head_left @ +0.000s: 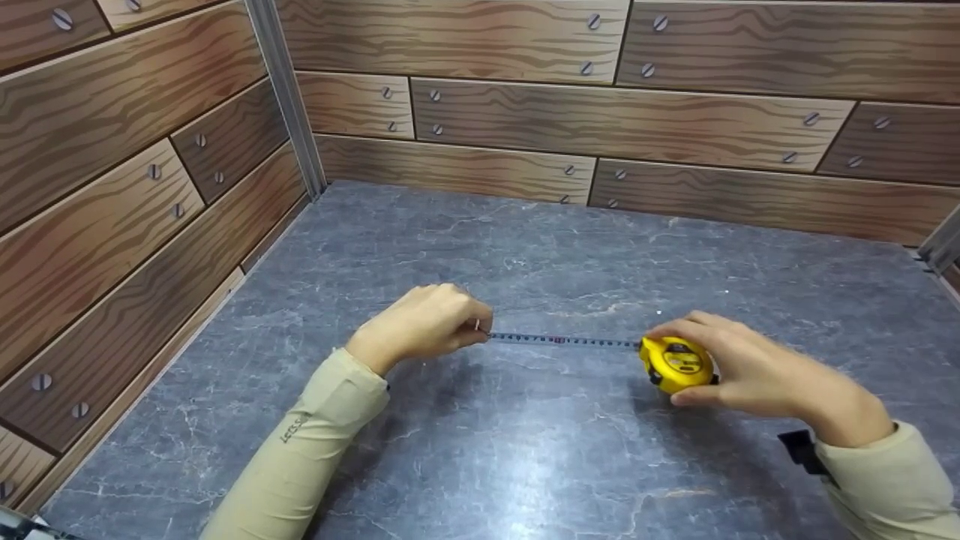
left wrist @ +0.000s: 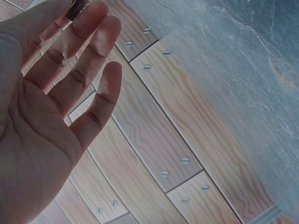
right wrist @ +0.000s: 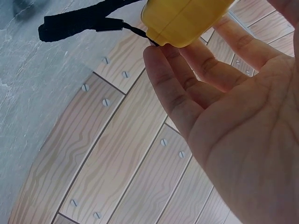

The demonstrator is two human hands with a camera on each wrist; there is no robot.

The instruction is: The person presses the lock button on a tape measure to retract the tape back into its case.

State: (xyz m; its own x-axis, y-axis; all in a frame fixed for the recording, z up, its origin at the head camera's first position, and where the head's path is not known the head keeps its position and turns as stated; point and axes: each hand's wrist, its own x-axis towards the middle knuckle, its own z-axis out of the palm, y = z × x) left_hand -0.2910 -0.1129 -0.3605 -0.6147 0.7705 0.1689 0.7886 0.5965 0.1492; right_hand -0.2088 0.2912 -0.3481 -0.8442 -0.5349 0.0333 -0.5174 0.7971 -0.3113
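Note:
A yellow tape measure (head_left: 677, 366) is gripped in my right hand (head_left: 757, 371), with the thumb on its near side and the fingers along its far side. From its case a length of dark marked blade (head_left: 562, 340) runs straight to the left above the table. My left hand (head_left: 427, 324) pinches the blade's free end between thumb and forefinger; its other fingers (left wrist: 93, 105) are loosely bent in the left wrist view. In the right wrist view a black wrist strap (right wrist: 84, 22) hangs from the yellow case (right wrist: 180, 21).
The grey marbled tabletop (head_left: 480, 255) lies beneath both hands. Wood-patterned panels (head_left: 517, 112) rise along the back and the left side, joined by a metal corner post (head_left: 289, 97). A small white speck (head_left: 658, 312) lies beyond the tape measure.

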